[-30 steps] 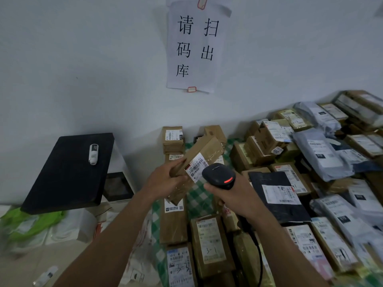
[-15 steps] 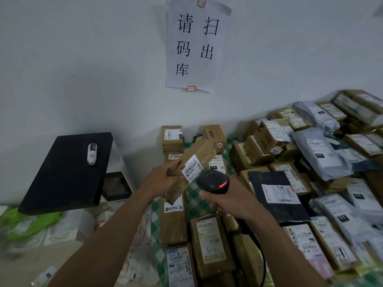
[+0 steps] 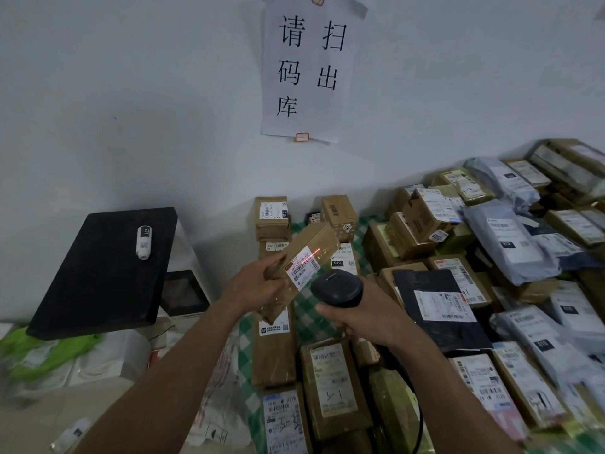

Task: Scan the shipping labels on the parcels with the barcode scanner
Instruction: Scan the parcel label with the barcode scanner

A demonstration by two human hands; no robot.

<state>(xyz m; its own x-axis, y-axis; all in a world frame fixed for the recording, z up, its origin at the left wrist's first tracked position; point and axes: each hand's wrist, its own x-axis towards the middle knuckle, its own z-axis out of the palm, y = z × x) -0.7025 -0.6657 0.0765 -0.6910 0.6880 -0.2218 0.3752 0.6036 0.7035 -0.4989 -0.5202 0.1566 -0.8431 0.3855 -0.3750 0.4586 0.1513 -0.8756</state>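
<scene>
My left hand point(image 3: 253, 286) grips a long brown cardboard parcel point(image 3: 322, 240), tilted up above the table. Its white shipping label point(image 3: 302, 267) faces me, and a red scan line falls across the label's upper right edge. My right hand point(image 3: 366, 314) grips the black barcode scanner point(image 3: 337, 288) just right of and below the label, its head aimed at the parcel. A black cable point(image 3: 415, 407) runs down from the scanner. Many more labelled parcels point(image 3: 330, 391) lie on the table below and to the right.
A green checked tablecloth point(image 3: 307, 319) shows between the boxes. Grey and black mailer bags point(image 3: 504, 240) are heaped at the right. At the left a black board point(image 3: 98, 276) carries a small white bottle point(image 3: 143, 241) over a white machine point(image 3: 185, 293). A paper sign point(image 3: 307, 67) hangs on the wall.
The scanner has moved down and slightly left under the parcel, and a red scan line now shows on the label. My left hand keeps the parcel raised.
</scene>
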